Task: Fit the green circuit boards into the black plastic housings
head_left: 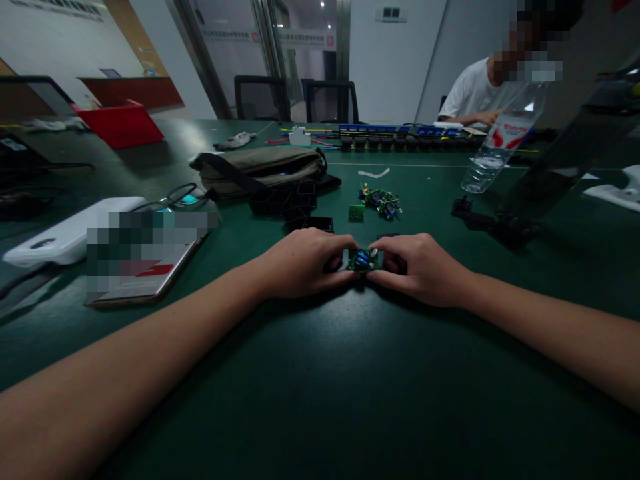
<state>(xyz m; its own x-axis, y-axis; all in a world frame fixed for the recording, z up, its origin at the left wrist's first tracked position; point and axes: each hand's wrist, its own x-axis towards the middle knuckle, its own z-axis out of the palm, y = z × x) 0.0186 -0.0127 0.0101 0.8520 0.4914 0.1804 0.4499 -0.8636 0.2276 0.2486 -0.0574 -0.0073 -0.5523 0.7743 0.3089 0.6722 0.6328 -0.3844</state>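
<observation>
I have a small green circuit board point(363, 261) pinched between my two hands, my left hand point(311, 263) on one end and my right hand point(423, 270) on the other, thumb on the near edge and forefinger on the far one. Both grips are narrow. The side carrying the blue-and-dark components faces me; whether the board's underside touches the green table point(350, 393) I cannot tell.

The step in hand, as I judge it, is steadying and handling this one board. Any move from here would call for both hands to travel together, with my fingertips kept to the edges, clear of the components.

Just beyond my left knuckles lie open black plastic housings point(283, 200). Past the board, a small loose board point(357, 213) sits beside a cluster of populated circuit boards point(383, 201), with a strip of white paper point(374, 173) behind. A zippered pouch point(260, 165) lies behind the housings. Farther right stands a clear plastic bottle point(503, 143), and across the table sits a person in a white shirt point(467, 90).
</observation>
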